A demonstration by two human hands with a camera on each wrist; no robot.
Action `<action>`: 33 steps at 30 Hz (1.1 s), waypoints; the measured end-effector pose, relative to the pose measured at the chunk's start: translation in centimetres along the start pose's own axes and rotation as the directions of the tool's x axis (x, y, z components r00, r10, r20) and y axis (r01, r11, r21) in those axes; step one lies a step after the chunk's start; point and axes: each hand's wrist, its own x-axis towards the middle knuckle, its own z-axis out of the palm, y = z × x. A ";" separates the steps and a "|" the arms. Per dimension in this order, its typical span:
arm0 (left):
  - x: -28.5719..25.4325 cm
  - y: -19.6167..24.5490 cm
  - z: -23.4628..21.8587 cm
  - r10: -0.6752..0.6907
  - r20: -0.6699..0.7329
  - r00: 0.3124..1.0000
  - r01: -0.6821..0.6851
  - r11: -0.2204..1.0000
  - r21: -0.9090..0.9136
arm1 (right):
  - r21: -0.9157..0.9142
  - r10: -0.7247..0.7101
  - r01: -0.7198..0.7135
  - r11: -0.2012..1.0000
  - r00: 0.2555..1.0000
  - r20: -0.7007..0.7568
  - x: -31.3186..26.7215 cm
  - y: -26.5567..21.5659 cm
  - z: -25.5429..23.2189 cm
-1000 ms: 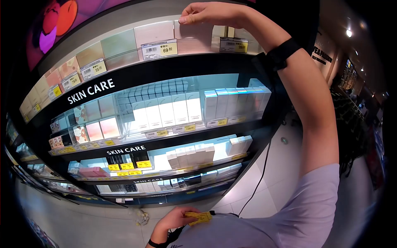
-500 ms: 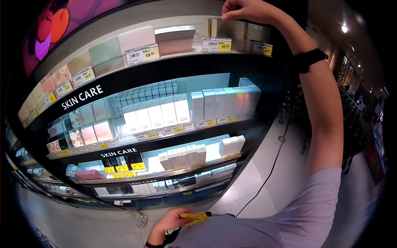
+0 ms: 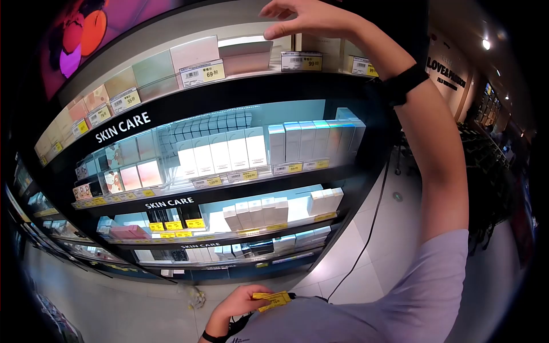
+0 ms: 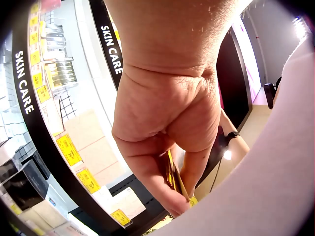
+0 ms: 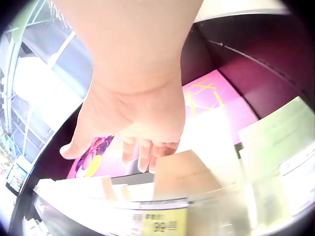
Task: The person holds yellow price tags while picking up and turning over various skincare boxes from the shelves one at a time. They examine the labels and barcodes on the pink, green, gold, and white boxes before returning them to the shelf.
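Yellow tags (image 3: 275,299) are located at the lower centre of the head frame, in front of your pale shirt (image 3: 400,286). Observations follow from left to right in that view.

At the upper left, a purple poster (image 3: 83,35) stands above the display. Below it, boxes line the top shelf: a green box (image 3: 153,74), then a pink box (image 3: 194,52) behind a price label (image 3: 201,73) reading 69.80. Just right of that is a second pink box (image 3: 246,58) with a brightly lit upper edge. White boxes (image 3: 220,154) stand in a row on the shelf below, near the centre.

Your left hand (image 3: 239,303), lower centre, is clamped on the tags; the left wrist view shows them pinched between thumb and fingers.

Your right hand (image 3: 311,20), top centre, has its fingers extended and thumb apart, gripping nothing. Its thumb tip appears at the upper right corner of the second pink box; whether they touch cannot be told. In the right wrist view, your fingers are just beside a tan box (image 5: 182,172), above a label (image 5: 160,223) marked 99.

Silvery boxes (image 3: 311,140) stand right of centre. Your forearm carries a black band (image 3: 406,84) at the upper right.
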 end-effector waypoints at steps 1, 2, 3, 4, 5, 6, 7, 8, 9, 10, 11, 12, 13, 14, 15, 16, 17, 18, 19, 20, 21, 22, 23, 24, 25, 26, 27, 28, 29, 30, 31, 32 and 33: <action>-0.1 0.2 0.0 -0.001 -0.012 1.000 0.001 1.000 -0.002 | -0.113 -0.022 0.029 0.993 0.997 0.068 0.8 -0.8 1.1; -0.2 0.4 -0.1 -0.015 -0.016 1.000 0.015 1.000 0.003 | -0.142 -0.011 0.032 0.989 0.990 0.142 0.8 -1.3 1.4; -0.2 0.5 -0.1 -0.029 -0.020 0.999 0.029 1.000 0.007 | -0.171 0.001 0.037 0.985 0.976 0.216 0.7 -2.8 1.7; -0.3 0.3 0.0 -0.028 -0.031 0.999 0.028 1.000 0.002 | -0.185 0.072 -0.019 0.983 0.957 0.283 2.0 -1.8 2.7; -0.4 -0.1 0.1 -0.002 -0.031 1.000 0.000 0.998 -0.062 | -0.181 0.060 -0.007 0.983 0.957 0.284 2.5 -2.0 2.9; -0.5 -0.5 0.0 0.028 -0.034 0.999 -0.032 0.992 -0.123 | -0.247 0.142 -0.059 0.967 0.932 0.333 3.0 -2.4 2.8; -0.5 -1.2 -0.2 0.037 -0.049 0.998 -0.043 0.991 -0.125 | -0.316 0.223 -0.102 0.943 0.901 0.373 3.5 -3.3 2.3; -0.6 -1.9 -0.3 0.017 -0.052 0.998 -0.023 0.992 -0.126 | -0.260 0.247 -0.148 0.954 0.878 0.410 3.6 -4.2 1.7; -0.7 -2.4 -0.4 -0.008 -0.052 0.999 0.001 0.991 -0.131 | -0.259 0.236 -0.135 0.956 0.879 0.415 4.1 -3.9 1.9; -0.9 -1.9 -0.5 -0.054 -0.054 0.997 0.046 0.991 -0.129 | -0.163 0.226 -0.168 0.972 0.849 0.477 4.6 -3.2 2.2; -1.0 -2.2 -0.7 -0.050 -0.059 0.997 0.041 0.990 -0.136 | -0.068 0.211 -0.207 0.976 0.817 0.537 5.3 -2.5 2.5; -1.1 -2.7 -1.0 -0.066 -0.056 0.996 0.057 0.987 -0.151 | -0.006 0.175 -0.216 0.976 0.776 0.606 5.8 -3.1 2.6; -1.2 -3.0 -1.2 -0.083 -0.050 0.995 0.074 0.983 -0.168 | -0.008 0.173 -0.213 0.977 0.773 0.611 5.9 -3.5 2.4; -1.3 -3.1 -1.4 -0.082 -0.047 0.996 0.073 0.982 -0.175 | -0.053 0.198 -0.207 0.977 0.780 0.594 5.9 -3.9 1.9; -1.4 -2.9 -1.7 -0.078 -0.041 0.996 0.070 0.985 -0.158 | -0.100 0.223 -0.203 0.974 0.787 0.575 5.8 -4.5 1.7; -1.4 -2.8 -2.0 -0.071 -0.035 0.997 0.066 0.988 -0.138 | -0.104 0.208 -0.182 0.978 0.778 0.592 6.2 -4.3 1.9; -1.4 -3.2 -2.2 -0.067 -0.031 0.997 0.062 0.988 -0.139 | -0.110 0.212 -0.183 0.977 0.776 0.594 6.2 -4.3 2.0; -1.3 -3.7 -2.3 -0.048 -0.051 0.998 0.042 0.991 -0.123 | -0.067 0.225 -0.232 0.970 0.766 0.602 6.3 -4.2 2.0; -1.2 -3.9 -2.5 -0.030 -0.070 0.997 0.022 0.994 -0.106 | -0.024 0.238 -0.282 0.959 0.756 0.609 6.4 -4.2 2.0; -1.2 -4.0 -2.8 -0.026 -0.065 0.998 0.019 0.994 -0.104 | -0.030 0.244 -0.285 0.958 0.756 0.608 6.5 -4.0 2.2; -1.2 -3.9 -3.1 -0.023 -0.059 0.998 0.017 0.995 -0.101 | -0.028 0.257 -0.297 0.954 0.769 0.585 6.8 -3.9 2.2; -1.1 -3.8 -3.3 -0.022 -0.052 0.998 0.017 0.995 -0.097 | -0.024 0.270 -0.311 0.950 0.781 0.563 6.8 -3.7 2.3; -1.2 -3.7 -3.5 -0.023 -0.043 0.999 0.019 0.995 -0.094 | -0.028 0.280 -0.320 0.947 0.779 0.561 6.8 -3.5 2.3; -1.2 -3.4 -3.7 -0.066 -0.036 0.997 0.063 0.994 -0.085 | -0.054 0.280 -0.302 0.952 0.786 0.551 6.9 -3.8 2.4; -1.2 -3.1 -3.9 -0.109 -0.029 0.994 0.107 0.991 -0.077 | -0.079 0.281 -0.284 0.955 0.791 0.543 6.9 -4.0 2.7; -1.3 -2.6 -4.0 -0.113 -0.020 0.993 0.112 0.991 -0.074 | -0.090 0.278 -0.271 0.958 0.808 0.520 6.9 -3.9 3.1; -1.4 -2.1 -4.2 -0.086 -0.043 0.995 0.085 0.996 -0.029 | -0.091 0.287 -0.282 0.955 0.805 0.519 7.0 -3.7 3.4; -1.5 -1.8 -4.2 -0.059 -0.065 0.996 0.060 0.998 0.015 | -0.116 0.268 -0.244 0.963 0.808 0.524 7.1 -3.5 3.8; -1.5 -2.1 -4.2 -0.066 -0.054 0.996 0.067 0.998 0.016 | -0.140 0.250 -0.207 0.968 0.811 0.529 7.2 -3.2 4.1; -1.3 -2.5 -4.2 -0.038 -0.055 0.998 0.037 0.999 -0.015 | -0.186 0.250 -0.176 0.967 0.803 0.541 7.2 -3.3 4.1; -1.3 -2.7 -4.2 -0.009 -0.060 0.998 0.007 0.999 -0.046 | -0.185 0.258 -0.186 0.965 0.801 0.540 7.6 -2.7 3.8; -1.3 -2.6 -4.3 -0.014 -0.054 0.998 0.011 0.999 -0.044 | -0.121 0.270 -0.251 0.960 0.731 0.627 8.3 -2.0 3.5; -1.4 -2.5 -4.3 -0.004 -0.059 0.998 0.001 0.999 -0.043 | -0.061 0.265 -0.318 0.946 0.654 0.708 8.7 -1.7 3.3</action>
